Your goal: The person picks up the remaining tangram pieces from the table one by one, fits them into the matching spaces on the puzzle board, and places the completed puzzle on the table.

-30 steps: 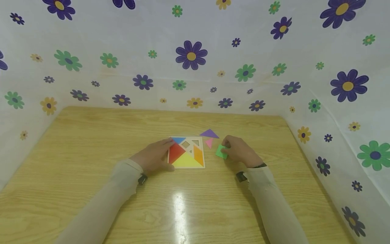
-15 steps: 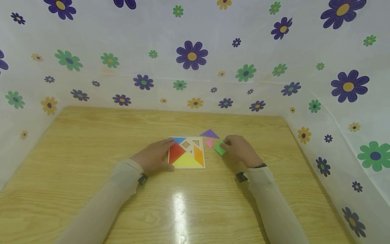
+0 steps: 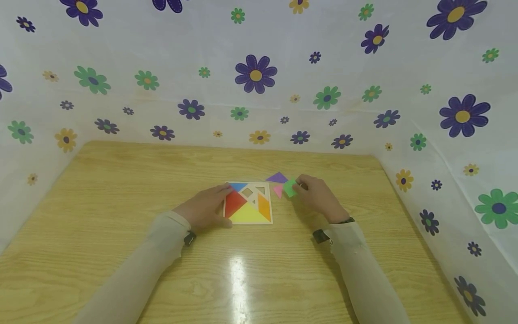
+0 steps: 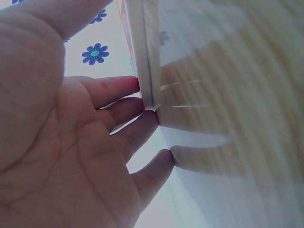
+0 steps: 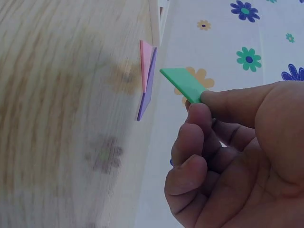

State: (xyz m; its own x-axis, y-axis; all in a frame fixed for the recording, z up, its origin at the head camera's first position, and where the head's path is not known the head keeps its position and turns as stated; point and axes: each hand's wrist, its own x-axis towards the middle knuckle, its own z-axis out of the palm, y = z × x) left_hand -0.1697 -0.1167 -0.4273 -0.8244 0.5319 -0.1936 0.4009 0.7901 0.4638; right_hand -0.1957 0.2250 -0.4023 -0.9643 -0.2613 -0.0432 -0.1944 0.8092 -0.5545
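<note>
My right hand (image 3: 319, 195) pinches a green square tangram piece (image 3: 290, 188) between thumb and fingers. In the right wrist view that green piece (image 5: 183, 83) is tilted and clear of the table. Left of it lies the square tangram tray (image 3: 248, 223), filled with blue, red, yellow and orange pieces, with a square and two triangular recesses showing bare. My left hand (image 3: 204, 208) rests along the tray's left side, fingers extended. The left wrist view shows its fingertips against the tray's edge (image 4: 145, 52). A pink triangle (image 3: 278, 191) and a purple triangle (image 3: 277, 177) lie right of the tray.
A wood-grain table (image 3: 162, 279) reflects light near its front. White cloth with flower prints (image 3: 214, 54) stands behind the table and along both sides.
My right hand has turned the green square and brought it up off the table, slightly left and away, beside the pink and purple triangles. The left hand and tray stay put.
</note>
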